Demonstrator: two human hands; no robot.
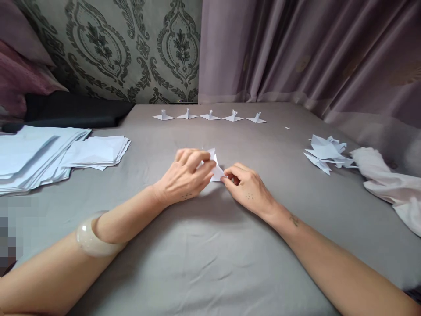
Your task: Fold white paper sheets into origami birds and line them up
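Note:
A small piece of folded white paper point(217, 174) is between my two hands, just above the grey cloth. My right hand point(246, 184) pinches its lower right corner between thumb and forefinger. From the other side my left hand point(189, 173) reaches over the paper with bent fingers that cover much of it. Those fingertips are at the paper's upper left part, and their exact grip is partly hidden. One pointed flap of the paper sticks up behind the left fingers.
Several folded paper figures point(211, 115) stand in a row at the back. More folded paper pieces point(327, 151) lie heaped at the right beside a pale cloth point(388, 175). Stacks of white paper sheets point(29, 153) and smaller sheets point(98, 151) lie at the left, near black fabric point(75, 109).

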